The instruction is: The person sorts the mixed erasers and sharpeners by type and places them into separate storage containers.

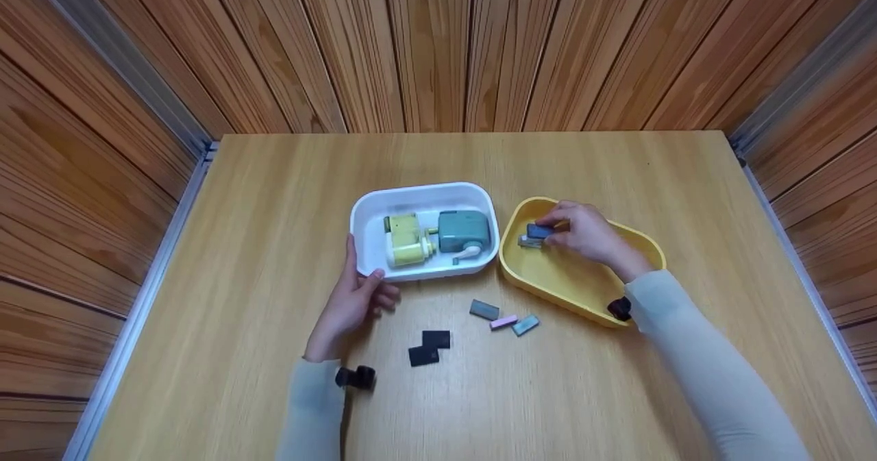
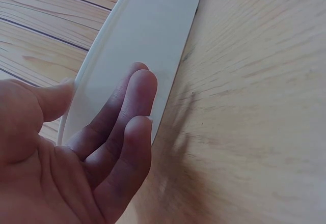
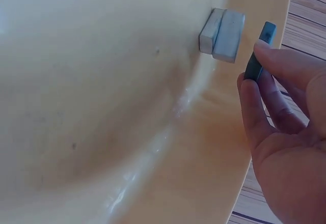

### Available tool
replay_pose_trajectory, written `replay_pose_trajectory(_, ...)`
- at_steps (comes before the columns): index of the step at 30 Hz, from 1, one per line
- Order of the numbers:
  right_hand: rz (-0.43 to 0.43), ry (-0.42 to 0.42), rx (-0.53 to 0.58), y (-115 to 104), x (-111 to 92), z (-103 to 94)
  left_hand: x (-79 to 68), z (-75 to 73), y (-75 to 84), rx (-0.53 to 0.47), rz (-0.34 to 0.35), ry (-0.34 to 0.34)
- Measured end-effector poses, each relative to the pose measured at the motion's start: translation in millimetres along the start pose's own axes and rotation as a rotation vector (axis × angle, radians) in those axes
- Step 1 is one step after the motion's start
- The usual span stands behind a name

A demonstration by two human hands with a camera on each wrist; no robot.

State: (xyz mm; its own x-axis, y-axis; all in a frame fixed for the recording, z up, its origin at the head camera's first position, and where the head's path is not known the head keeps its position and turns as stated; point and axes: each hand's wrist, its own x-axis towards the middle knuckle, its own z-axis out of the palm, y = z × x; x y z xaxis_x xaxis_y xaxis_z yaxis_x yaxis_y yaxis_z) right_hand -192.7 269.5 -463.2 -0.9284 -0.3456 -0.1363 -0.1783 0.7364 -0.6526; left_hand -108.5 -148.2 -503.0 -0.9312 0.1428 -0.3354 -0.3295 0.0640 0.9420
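My left hand (image 1: 347, 303) holds the near left corner of a white plastic tray (image 1: 425, 190), thumb on its rim; the other fingers (image 2: 137, 91) stand loosely bent beside its outer wall. In the tray lie a yellow-green device (image 1: 405, 238) and a teal one (image 1: 464, 231) with a white crank, which resembles a hand-crank pencil sharpener. Over the far left end of a yellow tub (image 1: 569, 286), my right hand (image 1: 582, 231) pinches a small dark blue block (image 3: 261, 51) between thumb and fingertips. Two pale grey blocks (image 3: 228, 35) sit side by side against the tub wall, just apart from the held block.
In front of the containers, a grey-blue block (image 1: 484, 309), a pink block (image 1: 503, 322) and a light blue block (image 1: 526, 325) lie on the wooden table (image 1: 274, 201). Two black flat pieces (image 1: 436, 339) overlap nearer me. Wood-panelled walls (image 1: 438, 50) enclose the back and sides.
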Motion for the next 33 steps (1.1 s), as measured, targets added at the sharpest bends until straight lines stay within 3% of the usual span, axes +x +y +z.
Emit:
replay_pose_trajectory(7, -0.071, 0.041, 0.007, 6.0, 3.5, 9.6, -2.3, 0.9, 0.1, 0.009, 0.021, 0.004)
replay_pose_trajectory(12, -0.052, 0.037, 0.040, 8.6, 3.4, 10.8, -2.5, -0.1, 0.0, 0.005, 0.011, -0.004)
replay_pose_trajectory(25, -0.042, 0.035, 0.080, 3.6, 0.4, 1.0, -1.9, -1.2, 0.7, 0.020, 0.010, -0.011)
replay_pose_trajectory(33, -0.086, 0.032, 0.116, -2.0, -4.5, -9.3, -1.7, -1.8, -0.1, 0.016, 0.005, -0.006)
